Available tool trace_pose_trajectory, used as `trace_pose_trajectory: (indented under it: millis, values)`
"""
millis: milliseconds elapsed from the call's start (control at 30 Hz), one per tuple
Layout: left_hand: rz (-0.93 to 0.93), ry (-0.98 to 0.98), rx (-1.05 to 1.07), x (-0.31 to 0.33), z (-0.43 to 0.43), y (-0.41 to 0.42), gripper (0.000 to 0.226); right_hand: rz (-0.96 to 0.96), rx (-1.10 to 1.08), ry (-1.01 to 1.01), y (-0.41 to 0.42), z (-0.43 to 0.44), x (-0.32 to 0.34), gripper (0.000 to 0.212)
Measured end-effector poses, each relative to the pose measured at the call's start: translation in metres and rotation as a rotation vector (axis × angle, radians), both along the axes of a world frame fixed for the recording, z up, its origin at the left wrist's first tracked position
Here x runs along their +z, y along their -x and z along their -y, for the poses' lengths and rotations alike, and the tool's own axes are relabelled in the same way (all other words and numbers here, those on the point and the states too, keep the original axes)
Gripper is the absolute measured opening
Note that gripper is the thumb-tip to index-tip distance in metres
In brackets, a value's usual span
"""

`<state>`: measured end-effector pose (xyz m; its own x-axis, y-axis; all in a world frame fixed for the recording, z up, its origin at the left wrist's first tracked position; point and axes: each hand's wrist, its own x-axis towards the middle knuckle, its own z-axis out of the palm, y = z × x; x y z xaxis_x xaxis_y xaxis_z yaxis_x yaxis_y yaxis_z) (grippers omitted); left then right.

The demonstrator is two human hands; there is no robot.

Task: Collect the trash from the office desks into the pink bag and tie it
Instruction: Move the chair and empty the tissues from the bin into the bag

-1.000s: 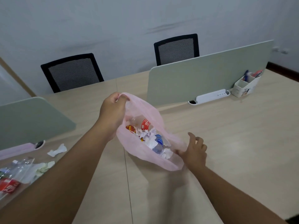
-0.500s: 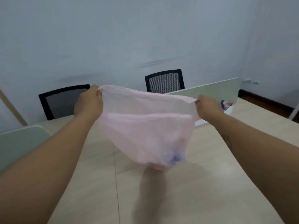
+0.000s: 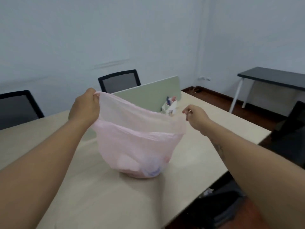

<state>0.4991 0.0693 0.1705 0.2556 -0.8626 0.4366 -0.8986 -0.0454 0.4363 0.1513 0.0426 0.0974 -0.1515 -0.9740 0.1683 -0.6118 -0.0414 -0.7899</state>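
A translucent pink bag (image 3: 137,142) stands on the light wooden desk (image 3: 203,146), its bottom bulging with trash that shows dimly through the plastic, white and blue shapes among it. My left hand (image 3: 85,108) grips the bag's rim at its upper left corner. My right hand (image 3: 195,115) pinches the rim at the right corner. Between them the rim is stretched wide and held up above the desk.
A green desk divider (image 3: 148,93) stands behind the bag, with a white pen holder (image 3: 170,107) at its right end. Two black mesh chairs (image 3: 119,80) are at the far side. A dark side table (image 3: 272,78) and another dark chair (image 3: 292,128) are to the right.
The bag lay open on the desk with only my left hand on it. Both hands then lifted it by the rim and stretched it wide; now its bottom rests on the desk.
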Motion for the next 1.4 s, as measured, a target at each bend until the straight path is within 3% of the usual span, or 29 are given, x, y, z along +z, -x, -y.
trace_pose_trajectory:
  millis: [100, 267, 400, 567, 700, 767, 900, 1133, 1267, 1400]
  values:
    - [-0.002, -0.001, -0.05, -0.014, -0.007, 0.054, 0.032, -0.046, 0.004, -0.124, 0.041, -0.029, -0.025, 0.013]
    - [0.018, -0.01, -0.068, -0.033, -0.017, 0.117, 0.03, -0.473, 0.209, -0.29, 0.087, -0.097, -0.049, 0.077]
    - [0.079, -0.034, -0.126, -0.042, -0.02, 0.144, 0.031, -0.662, 0.331, -0.386, 0.11, -0.142, -0.049, 0.091]
    - [0.137, -0.052, -0.228, -0.051, -0.02, 0.173, 0.035, -0.818, 0.493, -0.546, 0.11, -0.19, -0.043, 0.082]
    - [0.151, -0.078, -0.308, -0.064, -0.022, 0.189, 0.038, -1.109, 0.428, -0.322, 0.114, -0.212, -0.063, 0.059]
    - [0.157, -0.09, -0.343, -0.074, -0.025, 0.192, 0.037, -1.122, 0.342, -0.226, 0.116, -0.217, -0.074, 0.046]
    - [0.172, -0.123, -0.366, -0.09, -0.034, 0.194, 0.033, -1.103, 0.205, -0.183, 0.122, -0.224, -0.088, 0.041]
    - [0.167, -0.153, -0.412, -0.108, -0.047, 0.194, 0.031, -1.132, 0.192, -0.12, 0.165, -0.26, -0.095, 0.035]
    - [0.162, -0.146, -0.448, -0.106, -0.047, 0.198, 0.032, -1.13, 0.187, -0.118, 0.191, -0.296, -0.09, 0.021]
    - [0.165, -0.147, -0.481, -0.104, -0.045, 0.207, 0.032, -1.165, 0.168, -0.143, 0.222, -0.33, -0.086, 0.025]
